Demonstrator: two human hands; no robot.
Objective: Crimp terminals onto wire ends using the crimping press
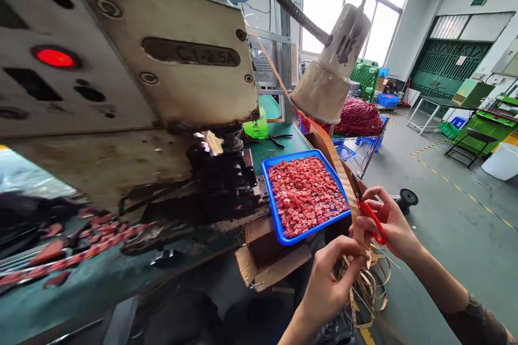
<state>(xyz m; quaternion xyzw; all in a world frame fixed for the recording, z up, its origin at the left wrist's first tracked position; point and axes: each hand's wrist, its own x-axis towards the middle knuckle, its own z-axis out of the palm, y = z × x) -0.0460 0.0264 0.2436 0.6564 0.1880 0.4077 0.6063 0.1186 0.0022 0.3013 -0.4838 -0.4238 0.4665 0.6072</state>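
Observation:
My right hand (390, 223) is closed round a pair of red-handled scissors (369, 215), its blades pointing up against a brown paper strip (338, 164) that runs down from the machine. My left hand (329, 277) pinches that same strip lower down, just above a tangle of loose tan strip coils (370, 285). A blue tray (270, 186) heaped with small red parts sits just left of both hands, on the edge of the bench.
A big grey press machine (121, 75) with a red lamp fills the left. A work lamp (329, 73) on a flexible arm hangs above the tray. A cardboard box (267, 259) sits under the tray. A bundle of red wires (358, 116), crates and benches stand on the floor behind.

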